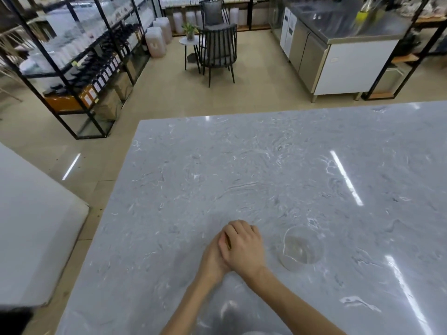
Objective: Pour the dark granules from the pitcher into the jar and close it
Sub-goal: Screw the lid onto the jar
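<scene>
Two bare hands meet low on a grey marble-patterned table (pixel 266 165), glossy with streaks of reflected ceiling light. The right hand (pixel 243 247) lies cupped over the left hand (pixel 212 256), both wrapped around something between them, probably the jar; it is hidden, so its lid cannot be judged. Just to their right stands the pitcher (pixel 302 246), clear, round and spouted, apparently empty. Pouring looks finished; closing seems to be the step in hand, calling for a firm twist or press on the lid.
</scene>
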The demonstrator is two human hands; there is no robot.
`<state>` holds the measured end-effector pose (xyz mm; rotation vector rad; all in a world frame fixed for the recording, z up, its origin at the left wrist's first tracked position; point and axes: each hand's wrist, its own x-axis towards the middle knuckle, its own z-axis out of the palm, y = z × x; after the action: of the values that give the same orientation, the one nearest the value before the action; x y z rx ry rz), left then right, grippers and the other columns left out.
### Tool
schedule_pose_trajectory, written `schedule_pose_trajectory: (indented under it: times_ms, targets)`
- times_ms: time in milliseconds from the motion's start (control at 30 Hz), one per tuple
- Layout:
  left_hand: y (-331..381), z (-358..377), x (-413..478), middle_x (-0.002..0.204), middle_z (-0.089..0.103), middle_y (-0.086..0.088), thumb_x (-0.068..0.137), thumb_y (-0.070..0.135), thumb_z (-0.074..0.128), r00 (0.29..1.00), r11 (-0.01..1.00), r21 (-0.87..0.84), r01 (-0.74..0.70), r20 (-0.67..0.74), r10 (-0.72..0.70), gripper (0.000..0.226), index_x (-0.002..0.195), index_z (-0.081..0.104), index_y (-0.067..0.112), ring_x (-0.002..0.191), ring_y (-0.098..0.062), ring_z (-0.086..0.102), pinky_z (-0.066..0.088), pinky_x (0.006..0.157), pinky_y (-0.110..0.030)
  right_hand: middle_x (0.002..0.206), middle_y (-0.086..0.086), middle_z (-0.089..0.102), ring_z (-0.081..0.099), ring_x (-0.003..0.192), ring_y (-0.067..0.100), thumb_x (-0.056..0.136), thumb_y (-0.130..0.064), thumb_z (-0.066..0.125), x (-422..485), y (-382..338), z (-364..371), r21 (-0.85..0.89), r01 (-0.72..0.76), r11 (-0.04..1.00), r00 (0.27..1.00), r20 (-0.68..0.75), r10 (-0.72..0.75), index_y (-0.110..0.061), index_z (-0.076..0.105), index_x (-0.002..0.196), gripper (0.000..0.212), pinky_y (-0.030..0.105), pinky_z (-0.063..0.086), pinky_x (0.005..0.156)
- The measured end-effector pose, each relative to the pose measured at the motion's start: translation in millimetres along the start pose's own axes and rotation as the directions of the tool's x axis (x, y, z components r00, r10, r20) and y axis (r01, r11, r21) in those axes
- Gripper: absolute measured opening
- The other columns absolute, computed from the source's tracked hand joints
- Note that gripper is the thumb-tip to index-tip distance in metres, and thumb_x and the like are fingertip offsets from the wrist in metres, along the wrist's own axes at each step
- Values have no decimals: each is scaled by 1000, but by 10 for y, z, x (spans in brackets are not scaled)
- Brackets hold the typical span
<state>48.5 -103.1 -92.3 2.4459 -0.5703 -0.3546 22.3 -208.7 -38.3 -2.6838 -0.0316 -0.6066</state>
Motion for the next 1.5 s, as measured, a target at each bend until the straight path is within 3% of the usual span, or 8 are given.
schedule_pose_trajectory:
  times_ms: [233, 400, 533, 667, 767, 967, 1233, 1500]
  targets:
    - [-43, -414, -20, 92, 67, 26, 65, 47, 78, 975, 985, -166, -53, 202, 87, 42, 104, 62, 48, 87, 13, 64, 40, 65, 1, 103, 2, 70, 64, 92, 22, 87, -33, 64, 4, 350, -189, 197, 439, 877, 867, 163, -471, -16, 71, 100, 23, 34, 50, 76]
    - [274, 181, -266, 97, 71, 3, 95, 31, 49, 955, 984, -154, 92, -264, -131, 30, 116, 61, 13, 88, -12, 71, 54, 73, -14, 86, -1, 69, 66, 81, 23, 79, -25, 67, -39, 197, -81, 85, 205, 975, 979, -23, -204, -18, 70, 78, 8, 33, 49, 65]
    - [320, -5, -67, 110, 73, -10, 94, 9, 55, 966, 991, 118, -58, -244, 86, 26, 119, 60, 7, 102, -15, 71, 53, 87, -21, 79, -1, 64, 60, 77, 23, 82, -29, 58, -28, -37, -33, -35, -114, 993, 993, -27, 113, -17, 65, 75, 15, 37, 45, 66]
    - [-34, -395, -5, 116, 71, -11, 79, 46, 56, 983, 998, -4, -56, 174, 56, 55, 117, 67, 7, 106, -24, 67, 46, 81, -26, 99, 2, 66, 60, 94, 26, 88, -29, 58, -55, 98, -52, 56, 350, 935, 924, 143, -355, -16, 64, 89, 15, 40, 45, 77]
    - [-168, -395, -91, 105, 71, 10, 67, 56, 63, 994, 996, -85, -4, 106, 13, 56, 116, 63, 30, 94, -10, 69, 47, 69, -18, 111, 2, 66, 59, 105, 25, 91, -26, 58, -26, 287, -52, 157, 554, 817, 805, 146, -574, -17, 66, 97, 14, 37, 46, 83]
    - [209, 66, -309, 85, 74, 0, 79, 33, 63, 900, 992, -116, 53, -426, -97, 34, 109, 64, 16, 67, -12, 69, 42, 59, -10, 92, -5, 72, 69, 93, 18, 80, -21, 68, 1, 147, 78, 138, 288, 948, 957, -85, -278, -18, 70, 81, 4, 34, 50, 71]
    - [447, 71, -394, 121, 67, -9, 93, 29, 70, 907, 977, 17, 212, -376, -190, 52, 135, 56, 2, 98, -20, 70, 58, 76, -28, 115, 5, 59, 54, 101, 26, 80, -59, 60, -106, -113, -28, -52, -336, 940, 939, 57, 339, -21, 61, 122, 56, 37, 51, 83]
    - [366, 56, -573, 145, 50, -5, 70, 41, 90, 911, 947, -220, 233, -291, -292, 114, 156, 22, 12, 127, -23, 55, 47, 102, -40, 139, 3, 55, 48, 124, 25, 81, -39, 73, 25, 179, -309, 283, -76, 956, 896, 440, -59, -19, 34, 153, 84, 36, 41, 105]
